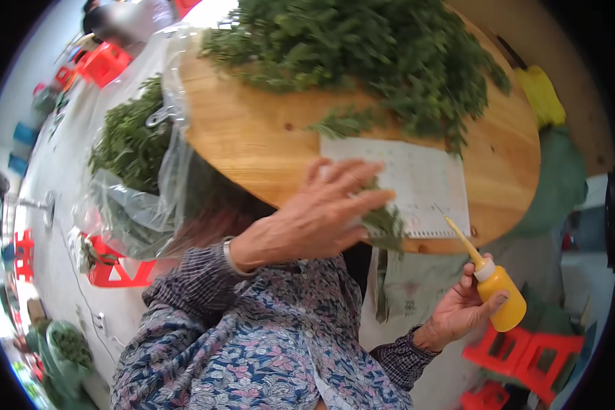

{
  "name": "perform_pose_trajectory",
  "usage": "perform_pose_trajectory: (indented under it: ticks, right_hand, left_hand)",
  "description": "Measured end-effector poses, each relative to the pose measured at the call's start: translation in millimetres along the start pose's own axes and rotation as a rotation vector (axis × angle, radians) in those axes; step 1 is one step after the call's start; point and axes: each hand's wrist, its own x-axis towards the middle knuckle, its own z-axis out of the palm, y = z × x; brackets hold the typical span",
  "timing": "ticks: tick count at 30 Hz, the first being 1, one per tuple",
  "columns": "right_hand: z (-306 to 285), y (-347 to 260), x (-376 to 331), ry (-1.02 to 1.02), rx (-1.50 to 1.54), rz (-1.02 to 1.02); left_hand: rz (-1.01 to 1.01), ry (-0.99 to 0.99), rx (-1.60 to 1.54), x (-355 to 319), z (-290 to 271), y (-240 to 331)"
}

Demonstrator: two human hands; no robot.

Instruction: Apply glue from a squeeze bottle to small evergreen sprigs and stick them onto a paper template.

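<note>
My right hand is wrapped round a yellow squeeze bottle with a white collar. Its long yellow nozzle ends in a thin metal needle pointing up and left, over the corner of a printed sheet. Over the sheet's left side my left hand reaches with fingers stretched and apart, slightly blurred. A small green leafy sprig shows under and beside those fingers; whether they touch it is hidden. A large heap of green leafy sprigs covers the far part of the round wooden table.
A clear plastic bag full of greenery hangs at the table's left edge. Red stools stand at lower right, others at left. Green cloth or sacking lies by the table's right side. Another person is at the far left.
</note>
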Motion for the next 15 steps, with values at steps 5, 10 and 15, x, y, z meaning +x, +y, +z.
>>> perform_pose_trajectory:
  ticks: [5, 10, 15]
  right_hand:
    - [21, 34, 26, -0.069, 0.033, 0.087]
    - [25, 56, 42, -0.228, 0.061, 0.198]
    - [43, 51, 39, -0.062, -0.008, 0.101]
  left_hand:
    - [0.075, 0.043, 0.041, 13, 30, -11]
    - [0.111, 0.257, 0.110, 3, 20, -24]
    - [-0.106, 0.638, 0.234, -22, -56, -56]
